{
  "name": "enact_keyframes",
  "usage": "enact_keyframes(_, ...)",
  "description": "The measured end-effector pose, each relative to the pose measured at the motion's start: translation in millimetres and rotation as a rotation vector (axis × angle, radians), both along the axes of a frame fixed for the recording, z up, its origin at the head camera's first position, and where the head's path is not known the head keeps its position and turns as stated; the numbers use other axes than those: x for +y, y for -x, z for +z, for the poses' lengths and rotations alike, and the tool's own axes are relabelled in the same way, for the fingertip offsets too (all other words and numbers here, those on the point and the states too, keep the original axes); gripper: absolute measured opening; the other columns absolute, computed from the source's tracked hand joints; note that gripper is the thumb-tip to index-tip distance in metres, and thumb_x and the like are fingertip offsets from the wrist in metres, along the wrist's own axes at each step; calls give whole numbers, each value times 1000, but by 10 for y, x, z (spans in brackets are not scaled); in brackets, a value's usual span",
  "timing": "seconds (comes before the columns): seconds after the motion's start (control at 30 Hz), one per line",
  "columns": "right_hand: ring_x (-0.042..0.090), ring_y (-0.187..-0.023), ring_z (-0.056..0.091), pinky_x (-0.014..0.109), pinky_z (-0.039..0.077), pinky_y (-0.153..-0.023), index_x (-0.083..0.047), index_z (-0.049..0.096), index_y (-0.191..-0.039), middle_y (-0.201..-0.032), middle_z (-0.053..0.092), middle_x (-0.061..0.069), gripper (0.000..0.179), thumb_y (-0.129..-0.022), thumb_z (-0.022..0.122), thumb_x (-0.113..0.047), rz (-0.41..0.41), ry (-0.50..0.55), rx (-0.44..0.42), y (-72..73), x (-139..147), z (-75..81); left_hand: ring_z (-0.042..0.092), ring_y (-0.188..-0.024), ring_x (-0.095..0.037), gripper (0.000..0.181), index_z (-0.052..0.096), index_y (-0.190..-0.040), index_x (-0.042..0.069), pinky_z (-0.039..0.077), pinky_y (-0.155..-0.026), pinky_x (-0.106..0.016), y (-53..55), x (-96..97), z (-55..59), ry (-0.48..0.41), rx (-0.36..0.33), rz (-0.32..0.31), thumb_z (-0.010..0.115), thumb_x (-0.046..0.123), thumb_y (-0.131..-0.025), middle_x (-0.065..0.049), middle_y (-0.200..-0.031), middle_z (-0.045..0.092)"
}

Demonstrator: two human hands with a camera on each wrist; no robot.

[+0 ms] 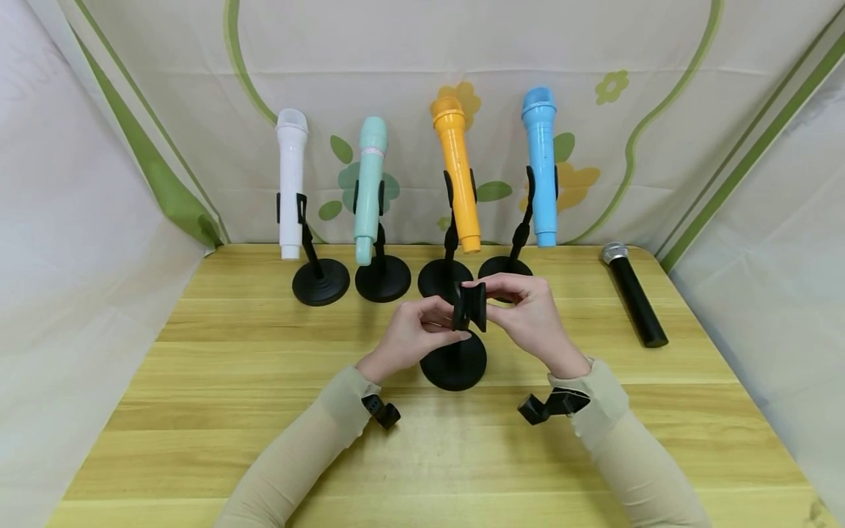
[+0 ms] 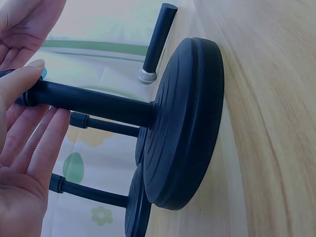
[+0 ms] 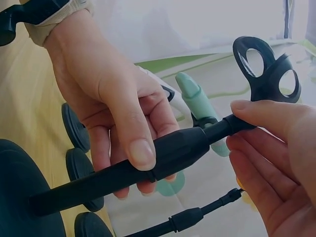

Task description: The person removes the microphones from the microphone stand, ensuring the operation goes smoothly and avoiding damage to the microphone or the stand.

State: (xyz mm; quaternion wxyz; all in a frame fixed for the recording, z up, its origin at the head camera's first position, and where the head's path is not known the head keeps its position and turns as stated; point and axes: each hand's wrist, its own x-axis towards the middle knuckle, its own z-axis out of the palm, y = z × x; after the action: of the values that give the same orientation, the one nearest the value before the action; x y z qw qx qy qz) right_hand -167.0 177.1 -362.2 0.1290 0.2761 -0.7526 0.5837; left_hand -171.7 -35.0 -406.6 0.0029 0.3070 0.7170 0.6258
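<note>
A black desk microphone stand [image 1: 454, 370] with a round base stands upright in front of me, its clip [image 3: 266, 74] at the top. Around the middle of its pole [image 2: 94, 101], my left hand [image 1: 412, 334] holds with thumb and fingers, near the thicker collar [image 3: 182, 150]. Higher up, my right hand [image 1: 528, 315] pinches the thin neck just below the clip with thumb and fingertips. The clip holds nothing. Off to the right, a black microphone [image 1: 637, 297] with a silver head lies on the wooden table [image 1: 422, 455].
Along the back edge stand more stands bearing microphones: white [image 1: 290, 183], mint green [image 1: 371, 191], orange [image 1: 457, 176] and light blue [image 1: 541, 169]. A patterned curtain [image 1: 422, 44] hangs behind them. White cloth walls [image 1: 72, 242] flank the table.
</note>
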Motion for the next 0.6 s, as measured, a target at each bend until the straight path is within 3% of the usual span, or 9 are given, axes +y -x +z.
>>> enact_keyframes(0.5, 22, -95, 72, 34, 60, -82, -7, 81, -102, -103, 76, 2, 23, -84, 81, 7, 29, -47, 56, 10, 29, 11, 74, -85, -21, 21, 75, -103, -3, 62, -77, -34, -2, 3, -17, -26, -18, 4, 82, -6, -83, -12, -96, 75)
enact_keyframes(0.6, 22, -95, 72, 34, 60, -82, -6, 81, -102, -103, 76, 2, 24, -83, 81, 9, 38, -52, 80, 24, 26, 20, 74, -86, -22, 22, 75, -104, -2, 62, -77, -35, 52, 8, -109, -32, -18, 4, 82, -5, -83, -12, -97, 75)
